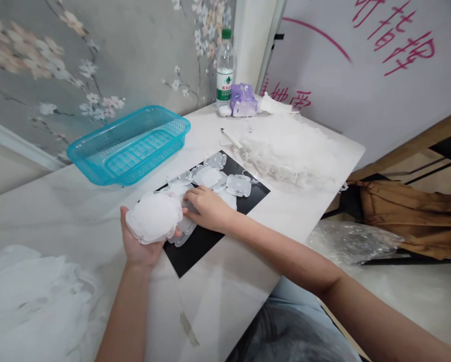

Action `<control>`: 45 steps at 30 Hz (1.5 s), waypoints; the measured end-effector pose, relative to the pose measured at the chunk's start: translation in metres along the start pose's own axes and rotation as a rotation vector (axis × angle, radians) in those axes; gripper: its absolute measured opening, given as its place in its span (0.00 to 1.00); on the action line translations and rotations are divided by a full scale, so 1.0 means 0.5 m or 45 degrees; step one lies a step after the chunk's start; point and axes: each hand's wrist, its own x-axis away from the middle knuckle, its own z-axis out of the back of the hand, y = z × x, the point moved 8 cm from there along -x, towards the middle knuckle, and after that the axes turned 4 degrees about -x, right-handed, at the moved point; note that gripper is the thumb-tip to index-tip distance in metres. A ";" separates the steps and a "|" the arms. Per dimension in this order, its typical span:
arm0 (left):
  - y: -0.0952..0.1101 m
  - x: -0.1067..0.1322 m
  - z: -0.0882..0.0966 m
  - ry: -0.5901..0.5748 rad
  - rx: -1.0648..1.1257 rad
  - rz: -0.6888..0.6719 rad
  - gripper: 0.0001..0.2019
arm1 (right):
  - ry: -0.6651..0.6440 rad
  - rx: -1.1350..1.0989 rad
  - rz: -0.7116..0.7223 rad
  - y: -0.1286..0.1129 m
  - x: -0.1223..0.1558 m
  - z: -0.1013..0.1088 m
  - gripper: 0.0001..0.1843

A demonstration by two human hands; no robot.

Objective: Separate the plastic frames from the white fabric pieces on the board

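beside the black sheet (206, 246), a turquoise plastic basket (129, 146) sits.

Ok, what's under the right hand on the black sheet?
The right hand sits on flat white pieces on the black sheet; what's directly under the palm is hidden.

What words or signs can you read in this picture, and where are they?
"农夫山泉" on the label of the green-capped water bottle.
Big pink brush-written Chinese characters on the white panel: cut off and too stylised to quote surely.
Smaller pink characters lower on that panel: too blurred to read.
Purple tissue packet: its print is too small to read.
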 end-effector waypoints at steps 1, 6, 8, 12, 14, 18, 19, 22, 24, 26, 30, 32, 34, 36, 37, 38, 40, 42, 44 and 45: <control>0.000 0.000 -0.001 0.001 -0.010 0.000 0.32 | -0.018 0.003 0.006 0.002 -0.001 0.000 0.14; 0.002 0.003 -0.012 -0.080 -0.066 -0.032 0.31 | 0.002 0.048 -0.045 0.009 -0.005 0.007 0.13; 0.002 0.003 -0.011 -0.078 -0.064 -0.037 0.31 | 0.039 0.049 -0.068 0.010 -0.005 0.008 0.12; -0.001 0.002 -0.008 -0.084 -0.050 -0.016 0.31 | 0.125 -0.025 -0.122 0.020 -0.006 0.009 0.11; 0.001 0.002 -0.009 -0.110 -0.052 -0.026 0.31 | 0.255 -0.227 -0.205 0.039 -0.006 0.024 0.12; 0.005 0.002 -0.010 -0.140 -0.048 -0.059 0.32 | 0.445 -1.102 -0.548 0.105 0.002 0.034 0.11; 0.005 0.001 -0.009 -0.134 -0.041 -0.060 0.33 | 0.447 -1.308 -0.619 0.115 0.004 0.031 0.11; 0.004 -0.001 -0.005 -0.110 -0.022 -0.051 0.34 | 0.498 -1.653 -0.700 0.125 0.010 0.038 0.11; 0.005 -0.001 -0.006 -0.122 -0.029 -0.054 0.34 | 0.536 -1.739 -0.706 0.126 0.015 0.045 0.10; 0.008 -0.001 -0.009 -0.145 -0.049 -0.075 0.34 | 0.529 -1.789 -0.695 0.123 0.018 0.046 0.11; 0.009 0.001 -0.011 -0.153 -0.057 -0.083 0.30 | 0.465 -1.809 -0.653 0.112 0.014 0.044 0.13; 0.007 0.001 -0.011 -0.145 -0.051 -0.074 0.29 | 0.434 -1.804 -0.628 0.106 0.011 0.045 0.13; 0.006 -0.001 -0.008 -0.132 -0.047 -0.074 0.31 | 0.413 -1.798 -0.607 0.101 0.010 0.048 0.12; 0.004 -0.002 -0.005 -0.122 -0.038 -0.065 0.31 | 0.404 -1.791 -0.593 0.097 0.011 0.052 0.12; 0.004 -0.003 -0.005 -0.120 -0.030 -0.060 0.31 | 0.397 -1.787 -0.579 0.094 0.011 0.054 0.12; 0.004 -0.003 -0.005 -0.121 -0.020 -0.056 0.31 | 0.382 -1.784 -0.556 0.091 0.011 0.055 0.12; 0.004 -0.002 -0.007 -0.118 -0.006 -0.048 0.31 | 0.372 -1.797 -0.479 0.083 0.009 0.061 0.13; 0.005 0.000 -0.008 -0.090 -0.002 -0.036 0.31 | 0.390 -1.836 -0.373 0.073 0.008 0.069 0.13; 0.006 0.002 -0.008 -0.044 -0.003 -0.021 0.32 | 0.368 -1.880 -0.258 0.057 0.007 0.071 0.14; 0.006 0.003 -0.008 -0.019 -0.001 -0.014 0.33 | 0.329 -1.891 -0.207 0.046 0.006 0.068 0.15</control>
